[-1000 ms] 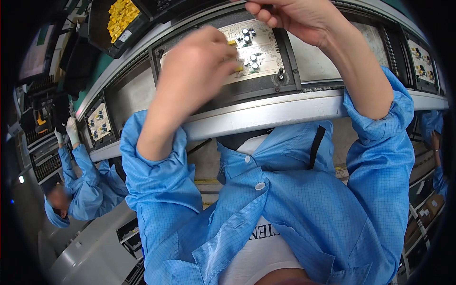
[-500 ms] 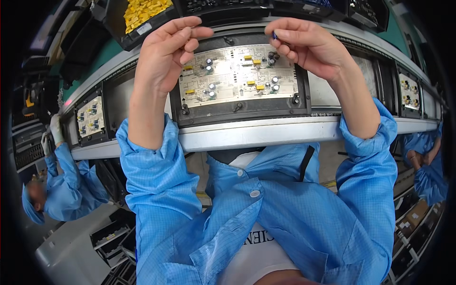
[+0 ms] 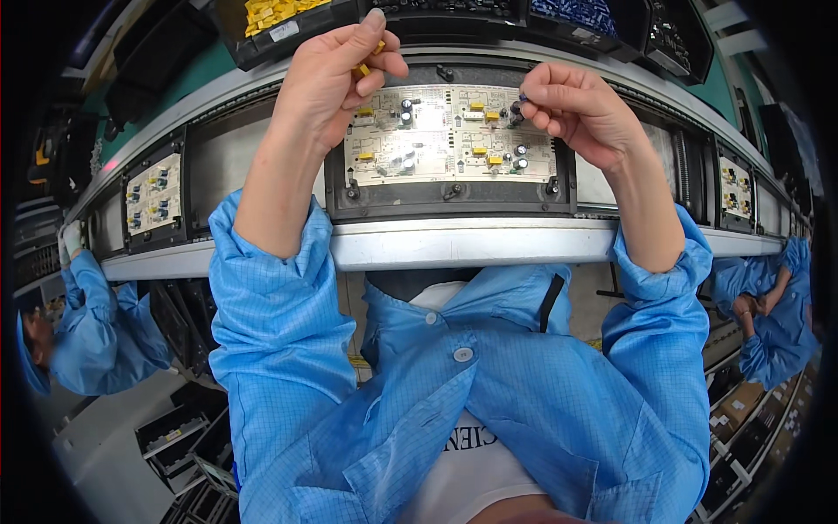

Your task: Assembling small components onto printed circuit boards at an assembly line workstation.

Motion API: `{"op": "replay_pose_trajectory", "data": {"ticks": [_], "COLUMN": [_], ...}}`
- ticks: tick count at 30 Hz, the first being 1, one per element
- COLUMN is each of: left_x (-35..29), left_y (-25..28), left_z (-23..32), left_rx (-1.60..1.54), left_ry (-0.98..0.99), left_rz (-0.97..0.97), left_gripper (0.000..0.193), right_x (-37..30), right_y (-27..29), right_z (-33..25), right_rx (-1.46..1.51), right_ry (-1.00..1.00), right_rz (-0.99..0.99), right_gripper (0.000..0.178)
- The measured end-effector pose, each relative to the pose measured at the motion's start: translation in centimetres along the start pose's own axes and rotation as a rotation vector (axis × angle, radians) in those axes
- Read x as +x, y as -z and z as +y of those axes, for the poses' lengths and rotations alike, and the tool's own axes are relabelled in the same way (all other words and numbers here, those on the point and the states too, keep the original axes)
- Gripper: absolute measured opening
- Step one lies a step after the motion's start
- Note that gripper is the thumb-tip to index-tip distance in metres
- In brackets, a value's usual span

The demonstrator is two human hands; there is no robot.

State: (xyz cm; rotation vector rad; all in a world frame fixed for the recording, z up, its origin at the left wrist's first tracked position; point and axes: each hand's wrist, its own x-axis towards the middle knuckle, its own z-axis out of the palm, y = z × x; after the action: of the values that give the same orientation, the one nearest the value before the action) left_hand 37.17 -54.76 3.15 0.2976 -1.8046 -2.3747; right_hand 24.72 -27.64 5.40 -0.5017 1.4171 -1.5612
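Note:
My left hand [image 3: 327, 79] is raised over the far left corner of a pale circuit board panel [image 3: 436, 166]. Yellow box-shaped capacitors [image 3: 363, 69] show between its curled fingers. At the panel's far right, my right hand [image 3: 580, 105] pinches a small dark blue part [image 3: 524, 98], probably a capacitor, mostly covered by the fingertips. Right beside that pinch stand dark cylindrical capacitors [image 3: 516, 108]; whether they touch the fingers I cannot tell. Yellow block capacitors [image 3: 480, 152] and more cylinders are seated on the panel, which lies in a black carrier frame [image 3: 393, 204].
Beyond the line stand black bins, one with yellow capacitors [image 3: 271, 12], another with blue parts [image 3: 576, 14]. A silver rail [image 3: 471, 243] runs along the near side. Further carriers with boards [image 3: 153, 196] sit left and right. Co-workers in blue [image 3: 105, 323] are at both sides.
My left hand has turned, and yellow capacitors now show in its fingers. The right hand has lowered slightly toward the panel's far right cylinders. The whole view has shifted a little.

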Motion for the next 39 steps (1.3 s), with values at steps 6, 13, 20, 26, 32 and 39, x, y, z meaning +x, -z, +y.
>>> {"op": "replay_pose_trajectory", "data": {"ticks": [6,13,20,26,32,39], "left_x": [-0.1,-0.4,-0.9,-0.9,-0.8,-0.5], "left_y": [-0.2,-0.3,-1.3,-0.8,-0.9,-0.8], "left_z": [-0.1,0.2,0.9,0.6,0.8,0.9], "left_rx": [-0.012,0.009,-0.003,-0.015,-0.031,-0.043], "left_ry": [-0.017,-0.030,-0.008,-0.008,0.003,0.015], "left_rz": [-0.023,-0.008,-0.012,-0.038,-0.024,-0.020], "left_gripper": [0.036,0.035,0.036,0.036,0.034,0.027], "right_x": [-1.5,-4.2,-5.2,-5.3,-5.4,-5.2], "right_y": [-0.2,-1.0,-1.3,-2.7,-2.4,-2.6], "right_z": [-0.1,-0.4,1.9,1.7,1.6,1.2], "right_rx": [0.018,-0.300,-0.899,-1.084,-1.201,-1.321], "right_ry": [-0.012,-0.040,0.078,0.111,0.171,0.311], "right_rz": [0.060,0.172,0.274,0.358,0.361,0.287], "right_gripper": [0.011,0.013,0.008,0.009,0.011,0.010]}}
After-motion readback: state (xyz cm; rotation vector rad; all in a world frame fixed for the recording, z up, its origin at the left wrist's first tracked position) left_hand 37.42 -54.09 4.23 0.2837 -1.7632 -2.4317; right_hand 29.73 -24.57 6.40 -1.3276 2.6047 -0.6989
